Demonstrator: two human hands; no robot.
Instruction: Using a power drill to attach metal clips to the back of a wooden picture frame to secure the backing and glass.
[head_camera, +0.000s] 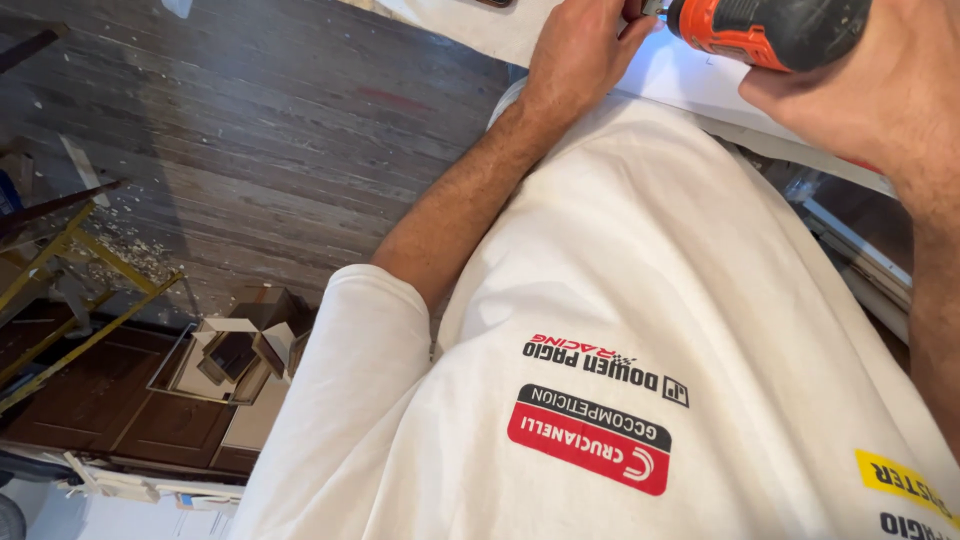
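My right hand (880, 95) grips an orange and black power drill (770, 30) at the top right of the head view. My left hand (580, 50) is closed around the drill's front end, fingers at the chuck, right by a white panel (690, 85). The drill's tip and the spot it touches are cut off at the top edge. My white printed shirt fills the lower right.
A dark wooden plank floor (280, 130) lies to the left, with sawdust and chips near a yellow metal frame (80, 290). Brown cabinet doors (110, 400) and small wood offcuts (235, 350) lie at lower left.
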